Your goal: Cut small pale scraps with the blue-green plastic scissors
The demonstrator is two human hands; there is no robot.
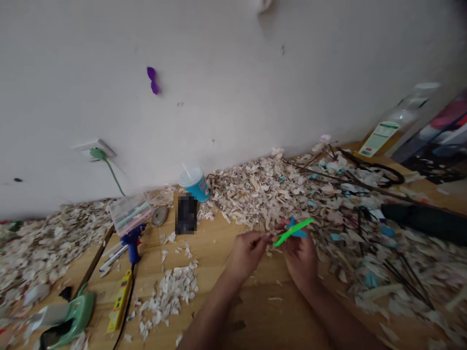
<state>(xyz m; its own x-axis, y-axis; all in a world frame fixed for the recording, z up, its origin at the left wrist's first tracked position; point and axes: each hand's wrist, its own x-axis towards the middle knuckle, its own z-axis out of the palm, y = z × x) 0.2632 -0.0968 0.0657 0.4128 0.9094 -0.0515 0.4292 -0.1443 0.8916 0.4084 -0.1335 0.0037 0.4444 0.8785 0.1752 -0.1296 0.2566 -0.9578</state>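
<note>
My left hand (247, 252) is closed in a pinch on the near end of a thin stick (269, 236). My right hand (301, 256) is closed around a bright green strip (294, 231) with a small blue piece (296, 226) beside it. Both hands meet above the wooden floor (226, 272), just in front of a wide heap of pale husk scraps (266, 189).
A blue glue gun (132, 241), a clear box of pens (130, 213), a blue cup (195, 184) and a dark phone (186, 213) lie left of my hands. A green tool (71, 321) and a yellow cutter (119, 301) sit near left. Dark twigs (365, 184) and a bottle (397, 121) lie right.
</note>
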